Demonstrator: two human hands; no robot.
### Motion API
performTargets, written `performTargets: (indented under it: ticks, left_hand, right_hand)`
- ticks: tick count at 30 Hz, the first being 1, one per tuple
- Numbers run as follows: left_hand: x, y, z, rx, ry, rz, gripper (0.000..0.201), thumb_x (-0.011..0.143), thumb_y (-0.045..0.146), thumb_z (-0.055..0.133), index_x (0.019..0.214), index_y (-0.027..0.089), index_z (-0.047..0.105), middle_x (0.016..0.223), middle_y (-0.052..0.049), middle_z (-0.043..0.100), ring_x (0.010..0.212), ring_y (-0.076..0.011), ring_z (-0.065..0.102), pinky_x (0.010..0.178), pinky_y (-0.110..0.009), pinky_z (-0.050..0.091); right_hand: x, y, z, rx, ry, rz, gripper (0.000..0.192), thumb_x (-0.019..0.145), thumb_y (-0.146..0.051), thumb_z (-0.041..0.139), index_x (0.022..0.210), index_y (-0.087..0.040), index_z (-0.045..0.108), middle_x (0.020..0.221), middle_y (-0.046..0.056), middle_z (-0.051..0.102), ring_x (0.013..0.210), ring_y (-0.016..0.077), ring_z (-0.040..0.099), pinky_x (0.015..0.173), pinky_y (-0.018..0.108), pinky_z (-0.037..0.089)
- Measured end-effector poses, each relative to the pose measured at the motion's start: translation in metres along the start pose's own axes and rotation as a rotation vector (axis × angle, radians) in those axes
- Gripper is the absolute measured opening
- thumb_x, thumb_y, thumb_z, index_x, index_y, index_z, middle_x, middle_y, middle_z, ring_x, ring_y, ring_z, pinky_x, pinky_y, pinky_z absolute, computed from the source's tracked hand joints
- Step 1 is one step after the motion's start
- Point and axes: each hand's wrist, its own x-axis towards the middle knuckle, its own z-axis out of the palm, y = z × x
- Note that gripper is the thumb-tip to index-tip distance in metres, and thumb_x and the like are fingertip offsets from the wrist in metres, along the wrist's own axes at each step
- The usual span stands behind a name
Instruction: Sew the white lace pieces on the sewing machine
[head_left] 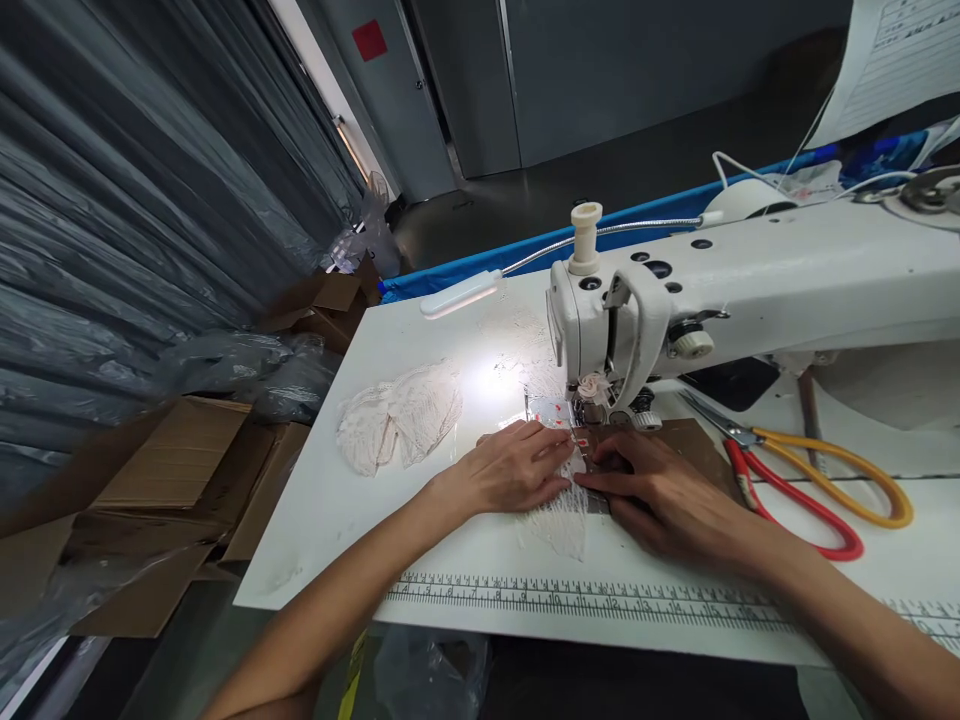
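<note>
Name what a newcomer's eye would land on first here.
The white sewing machine at right, its lamp lighting the table. Beneath its needle, the left hand and right hand press lace flat. Red and yellow scissors lie right of them.

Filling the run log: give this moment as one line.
left hand: flat on lace piece | right hand: pressing lace by presser foot | scissors: idle, right

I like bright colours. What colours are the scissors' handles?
The big metal scissors have one red handle and one yellow handle, seen in the head view.
</note>
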Motion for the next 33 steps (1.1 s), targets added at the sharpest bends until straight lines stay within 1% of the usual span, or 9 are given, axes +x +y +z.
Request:
performTargets:
  ticks: [3, 6, 13, 16, 19, 24, 29, 33]
  left_hand:
    - [0.002, -0.003, 0.004, 0.031, -0.026, -0.005, 0.039, 0.097, 0.038, 0.044, 0.122, 0.009, 0.052, 0.124, -0.018, 0.058, 0.104, -0.0257, 0.058, 0.088, -0.043, 0.051]
    - [0.001, -0.002, 0.007, 0.046, -0.024, -0.013, 0.043, 0.097, 0.041, 0.043, 0.123, 0.008, 0.051, 0.123, -0.019, 0.057, 0.103, -0.0267, 0.057, 0.086, -0.043, 0.05]
    - [0.0, 0.002, 0.01, 0.07, -0.012, -0.032, 0.045, 0.097, 0.041, 0.04, 0.124, 0.006, 0.051, 0.129, -0.022, 0.053, 0.104, -0.0287, 0.055, 0.083, -0.044, 0.048]
    - [0.005, 0.003, 0.009, 0.091, -0.025, -0.065, 0.045, 0.098, 0.041, 0.038, 0.124, 0.007, 0.052, 0.131, -0.023, 0.052, 0.103, -0.0298, 0.055, 0.085, -0.046, 0.045]
    - [0.012, 0.002, 0.008, 0.111, -0.035, -0.101, 0.044, 0.099, 0.04, 0.036, 0.122, 0.008, 0.054, 0.132, -0.023, 0.051, 0.103, -0.0294, 0.055, 0.086, -0.046, 0.042]
    - [0.016, 0.0, 0.009, 0.103, -0.017, -0.154, 0.043, 0.099, 0.04, 0.037, 0.123, 0.008, 0.054, 0.134, -0.02, 0.051, 0.107, -0.0294, 0.054, 0.09, -0.046, 0.04]
    - [0.011, -0.001, 0.013, 0.041, 0.029, -0.188, 0.041, 0.099, 0.039, 0.039, 0.124, 0.01, 0.053, 0.138, -0.018, 0.049, 0.113, -0.0287, 0.052, 0.099, -0.051, 0.034]
    - [0.012, -0.001, 0.014, 0.019, 0.037, -0.21, 0.04, 0.099, 0.038, 0.039, 0.124, 0.01, 0.053, 0.137, -0.018, 0.051, 0.114, -0.0287, 0.052, 0.101, -0.052, 0.032]
  right_hand:
    - [0.0, 0.001, 0.0, -0.003, -0.013, 0.007, 0.04, 0.086, -0.018, 0.054, 0.121, -0.035, 0.063, 0.115, 0.008, 0.055, 0.107, 0.0242, 0.053, 0.09, 0.044, 0.049]
    - [0.0, 0.0, 0.0, -0.009, -0.023, 0.016, 0.04, 0.088, -0.021, 0.053, 0.123, -0.037, 0.062, 0.115, 0.008, 0.055, 0.104, 0.0237, 0.054, 0.088, 0.045, 0.049]
    - [-0.001, 0.003, 0.002, -0.032, -0.015, -0.012, 0.035, 0.087, -0.021, 0.053, 0.117, -0.033, 0.064, 0.112, 0.008, 0.056, 0.101, 0.0228, 0.056, 0.088, 0.045, 0.049]
    - [0.001, 0.004, 0.004, -0.07, -0.002, -0.022, 0.037, 0.087, -0.02, 0.052, 0.121, -0.031, 0.062, 0.112, 0.009, 0.056, 0.099, 0.0232, 0.057, 0.086, 0.044, 0.051]
    - [0.004, 0.004, 0.004, -0.154, 0.045, -0.002, 0.039, 0.087, -0.017, 0.048, 0.121, -0.028, 0.062, 0.113, 0.011, 0.056, 0.099, 0.0253, 0.056, 0.083, 0.045, 0.052]
    - [0.006, 0.004, 0.005, -0.225, 0.096, -0.019, 0.037, 0.087, -0.017, 0.047, 0.12, -0.024, 0.063, 0.111, 0.013, 0.055, 0.096, 0.0244, 0.056, 0.08, 0.042, 0.053]
    - [0.005, 0.006, 0.007, -0.218, 0.078, -0.011, 0.043, 0.086, -0.016, 0.048, 0.127, -0.023, 0.058, 0.115, 0.014, 0.054, 0.101, 0.0263, 0.056, 0.083, 0.044, 0.053]
    - [0.005, 0.008, 0.008, -0.206, 0.079, -0.006, 0.044, 0.086, -0.015, 0.047, 0.128, -0.022, 0.058, 0.114, 0.014, 0.056, 0.101, 0.0264, 0.057, 0.083, 0.044, 0.053]
